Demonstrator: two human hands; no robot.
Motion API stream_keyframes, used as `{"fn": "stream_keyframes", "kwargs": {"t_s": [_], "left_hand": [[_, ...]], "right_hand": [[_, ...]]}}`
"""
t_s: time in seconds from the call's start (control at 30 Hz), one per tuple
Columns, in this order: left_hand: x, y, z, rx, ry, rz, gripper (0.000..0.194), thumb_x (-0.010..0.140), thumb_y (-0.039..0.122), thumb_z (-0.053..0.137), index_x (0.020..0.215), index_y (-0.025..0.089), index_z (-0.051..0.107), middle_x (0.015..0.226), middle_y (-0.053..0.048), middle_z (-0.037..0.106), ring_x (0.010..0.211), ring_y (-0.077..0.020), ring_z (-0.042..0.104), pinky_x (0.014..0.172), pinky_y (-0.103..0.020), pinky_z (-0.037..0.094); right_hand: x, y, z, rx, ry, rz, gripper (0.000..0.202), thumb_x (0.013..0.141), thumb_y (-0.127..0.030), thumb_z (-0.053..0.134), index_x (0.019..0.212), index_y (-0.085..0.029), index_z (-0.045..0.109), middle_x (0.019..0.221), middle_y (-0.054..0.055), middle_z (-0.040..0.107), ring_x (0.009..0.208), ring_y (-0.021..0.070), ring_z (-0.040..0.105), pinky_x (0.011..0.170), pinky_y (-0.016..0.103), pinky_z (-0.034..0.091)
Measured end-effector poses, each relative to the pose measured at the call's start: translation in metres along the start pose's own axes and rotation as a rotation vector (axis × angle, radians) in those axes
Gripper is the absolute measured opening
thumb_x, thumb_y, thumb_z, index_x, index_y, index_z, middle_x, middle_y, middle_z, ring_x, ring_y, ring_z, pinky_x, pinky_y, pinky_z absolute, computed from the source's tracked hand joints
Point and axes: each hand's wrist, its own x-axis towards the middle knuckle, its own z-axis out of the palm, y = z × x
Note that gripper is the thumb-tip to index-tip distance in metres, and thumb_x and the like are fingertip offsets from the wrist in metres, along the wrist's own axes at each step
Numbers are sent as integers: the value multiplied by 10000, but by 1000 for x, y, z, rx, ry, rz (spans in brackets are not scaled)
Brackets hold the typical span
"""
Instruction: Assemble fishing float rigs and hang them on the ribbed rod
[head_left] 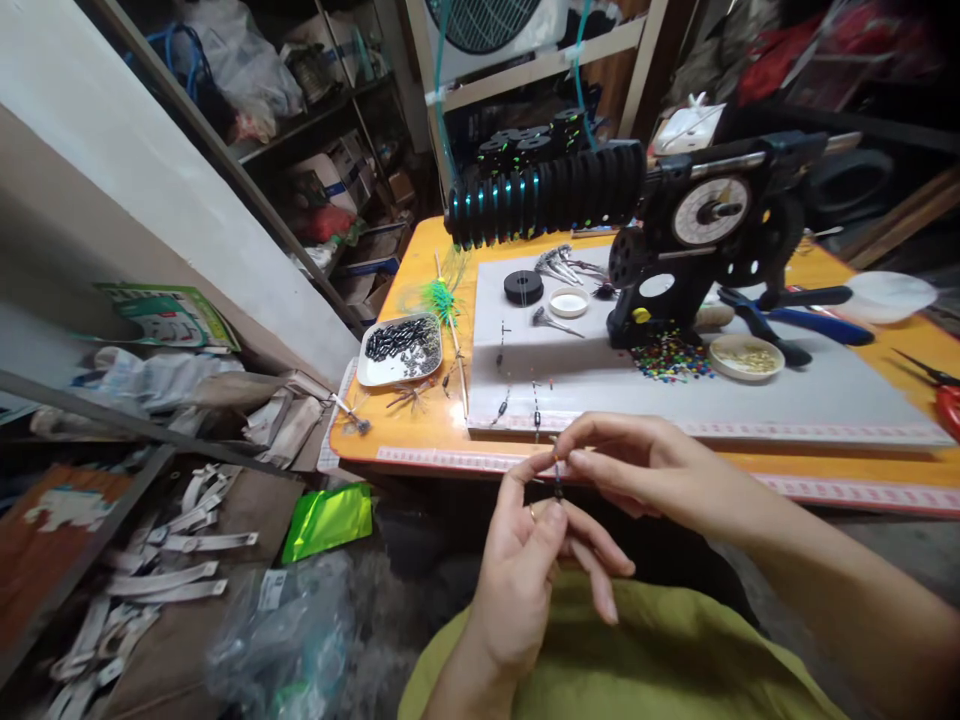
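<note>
Fingertips of the left hand point(514, 580) and right hand point(652, 460) pinch a slim dark piece point(558, 484) between them; slackened grip could drop it, while a forward nudge could scatter similar pieces point(537, 417) just beyond the fingers.

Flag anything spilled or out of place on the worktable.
The multicoloured beads look odd: they lie in a loose heap on the grey board, while the gold parts sit in a white dish. It may be deliberate.
</note>
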Motion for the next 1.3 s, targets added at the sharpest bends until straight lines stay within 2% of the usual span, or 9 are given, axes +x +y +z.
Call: {"fn": "stream_keyframes", "kwargs": {"t_s": [0.1, 0.17, 0.27, 0.43, 0.7, 0.87, 1.1, 1.2, 1.3], "left_hand": [[-3, -2, 2, 60, 5, 42, 415, 1023, 320, 485, 1386, 193, 330, 788, -54, 787, 489, -120, 683, 499, -208, 522], [-4, -3, 6, 77, 15, 100, 448, 1025, 319, 487, 1413, 183, 307, 754, -36, 785, 617, -141, 723, 668, -283, 575], [-5, -4, 11, 72, 31, 220, 454, 1030, 282, 476, 1435, 163, 307, 695, -10, 768, 765, -162, 734, 858, -362, 543], [-6, -5, 12, 28, -4, 220, 457, 1033, 212, 447, 1460, 186, 286, 823, -33, 786, 687, -144, 734, 760, -305, 520], [-7, -4, 10, 13, -30, 221, 475, 1035, 227, 440, 1480, 167, 285, 685, -14, 766, 695, -140, 731, 804, -291, 511], [-9, -4, 8, 29, -26, 213, 565, 1034, 230, 440, 1535, 174, 182, 638, 7, 751, 682, -157, 730, 824, -339, 525], [-4, 4, 5, 173, -2, 218, 617, 1038, 234, 422, 1546, 152, 82, 746, -44, 777, 716, -183, 715, 764, -339, 529], [-3, 10, 2, 282, -34, 187, 598, 1038, 243, 423, 1554, 175, 129, 710, -17, 753, 740, -182, 705, 792, -332, 511], [-3, 18, -2, 447, -42, 112, 565, 1051, 322, 373, 1571, 205, 184, 647, 14, 699, 658, -168, 666, 761, -314, 497]], "right_hand": [[-1, 13, 9, 65, -19, 2, 285, 879, -439, 707, 924, -159, 674, 506, -60, 516, 406, 38, 410, 385, 139, 299], [0, 21, 14, 129, -18, -4, 275, 879, -434, 708, 904, -166, 652, 490, -61, 514, 379, 40, 409, 366, 139, 292], [1, 31, 22, 248, -8, -23, 287, 880, -468, 693, 910, -192, 618, 489, -69, 499, 351, 60, 435, 334, 150, 309], [-1, 38, 34, 420, 0, -31, 257, 884, -454, 683, 891, -210, 603, 497, -83, 458, 310, 58, 427, 299, 144, 297], [0, 36, 34, 567, -41, 0, 182, 867, -393, 702, 885, -224, 638, 511, -78, 465, 301, 34, 343, 268, 112, 250], [2, 34, 37, 589, -24, 3, 176, 881, -391, 683, 878, -223, 632, 551, -80, 470, 303, 13, 250, 259, 118, 249], [-2, 28, 33, 523, 66, -45, 182, 853, -361, 731, 866, -197, 654, 657, -23, 565, 380, 32, 366, 317, 153, 313], [-3, 26, 32, 506, 86, -83, 178, 845, -361, 739, 849, -200, 664, 752, 0, 613, 398, 28, 394, 335, 162, 311], [-4, 29, 31, 501, 87, -111, 174, 844, -363, 738, 840, -204, 667, 794, 5, 613, 438, 37, 436, 348, 157, 321]]}}
